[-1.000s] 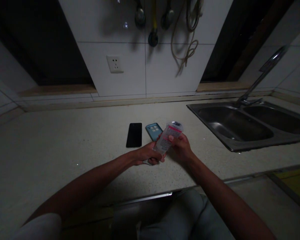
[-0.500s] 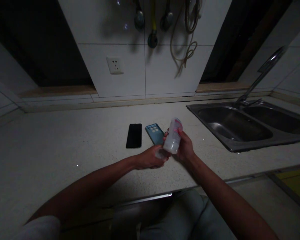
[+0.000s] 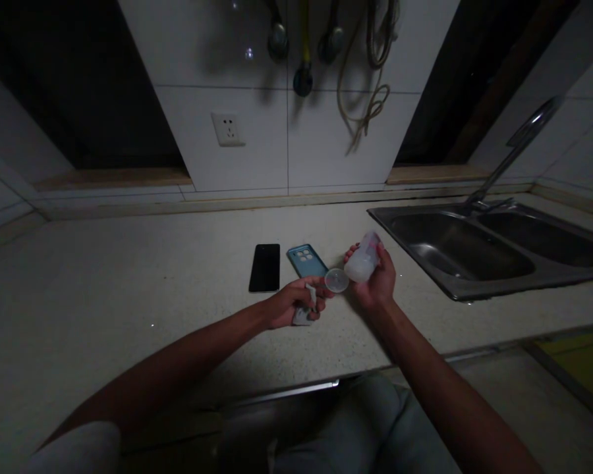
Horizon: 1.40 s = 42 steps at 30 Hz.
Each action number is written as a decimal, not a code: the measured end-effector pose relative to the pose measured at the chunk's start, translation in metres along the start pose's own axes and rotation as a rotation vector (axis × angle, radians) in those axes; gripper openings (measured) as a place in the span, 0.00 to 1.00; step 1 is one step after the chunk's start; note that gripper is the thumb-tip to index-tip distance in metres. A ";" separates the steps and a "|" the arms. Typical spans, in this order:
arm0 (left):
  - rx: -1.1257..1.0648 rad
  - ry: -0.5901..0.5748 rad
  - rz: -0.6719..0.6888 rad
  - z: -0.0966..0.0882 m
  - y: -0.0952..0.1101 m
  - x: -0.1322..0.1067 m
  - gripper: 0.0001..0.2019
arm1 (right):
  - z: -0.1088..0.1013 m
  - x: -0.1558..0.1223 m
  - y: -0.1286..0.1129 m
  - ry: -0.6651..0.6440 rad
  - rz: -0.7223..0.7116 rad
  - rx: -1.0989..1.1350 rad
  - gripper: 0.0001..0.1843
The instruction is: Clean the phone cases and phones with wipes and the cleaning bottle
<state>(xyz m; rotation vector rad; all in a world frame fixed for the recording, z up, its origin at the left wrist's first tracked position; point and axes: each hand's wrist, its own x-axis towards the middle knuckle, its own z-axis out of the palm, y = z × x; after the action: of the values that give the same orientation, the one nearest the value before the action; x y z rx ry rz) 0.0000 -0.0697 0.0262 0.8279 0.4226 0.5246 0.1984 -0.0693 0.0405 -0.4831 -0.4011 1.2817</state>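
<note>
My right hand point(image 3: 379, 283) is wrapped round a translucent whitish bottle point(image 3: 363, 258) with pink print, tilted over the counter. In my left hand point(image 3: 289, 304), the fingertips pinch a clear round cap point(image 3: 337, 280) close to the bottle's lower end but apart from it. A crumpled pale cloth or wipe point(image 3: 302, 316) is tucked in the same palm. Just beyond my hands lies a blue phone case point(image 3: 307, 261), its near end partly hidden by my left hand and the cap. To its left, a black phone point(image 3: 265, 268) rests flat, dark screen up.
On the right, a double steel sink point(image 3: 454, 289) with a tall faucet point(image 3: 504, 158) is set into the speckled pale counter point(image 3: 188, 263). The tiled wall behind carries a socket point(image 3: 228, 130), hanging ladle-like tools and a looped cord point(image 3: 370, 108).
My right hand has moved to the right with the bottle, away from my left hand. The clear cap and the pale wipe in my left hand now show plainly. Phone and case have stayed put.
</note>
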 end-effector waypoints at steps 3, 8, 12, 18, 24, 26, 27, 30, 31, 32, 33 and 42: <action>-0.092 -0.014 -0.002 -0.005 -0.001 0.002 0.35 | -0.002 0.004 -0.004 0.023 -0.019 0.053 0.14; -0.153 0.014 0.028 -0.004 -0.006 0.005 0.33 | -0.003 0.002 -0.002 -0.031 0.023 0.002 0.17; -0.170 0.134 0.087 0.000 -0.007 0.008 0.24 | -0.001 -0.004 -0.001 -0.060 -0.003 -0.076 0.20; -0.160 0.386 0.153 0.005 -0.001 0.010 0.10 | 0.005 -0.011 -0.006 -0.110 -0.167 -0.160 0.22; -0.124 0.403 0.139 0.011 -0.002 0.010 0.09 | 0.006 -0.013 -0.005 -0.195 -0.141 -0.313 0.26; -0.147 0.370 0.117 0.012 -0.002 0.010 0.11 | 0.006 -0.014 -0.002 -0.234 -0.148 -0.351 0.28; -0.172 0.356 0.099 0.012 -0.002 0.011 0.13 | 0.006 -0.015 0.000 -0.245 -0.149 -0.382 0.29; -0.256 0.315 0.052 0.013 0.001 0.012 0.18 | 0.003 -0.017 0.006 -0.228 -0.138 -0.551 0.27; -0.276 0.299 0.048 0.013 0.001 0.012 0.19 | 0.001 -0.018 0.008 -0.214 -0.138 -0.619 0.25; -0.290 0.281 0.048 0.014 0.002 0.012 0.20 | -0.001 -0.018 0.009 -0.200 -0.150 -0.674 0.23; -0.300 0.260 0.048 0.013 0.002 0.012 0.20 | -0.004 -0.018 0.011 -0.192 -0.174 -0.710 0.22; -0.316 0.113 0.055 0.005 -0.006 0.011 0.21 | 0.000 -0.019 0.010 -0.187 -0.264 -0.614 0.20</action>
<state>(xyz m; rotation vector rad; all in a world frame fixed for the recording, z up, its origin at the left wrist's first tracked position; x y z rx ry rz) 0.0134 -0.0695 0.0228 0.5082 0.4081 0.6717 0.1862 -0.0858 0.0346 -0.7969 -0.9956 0.9346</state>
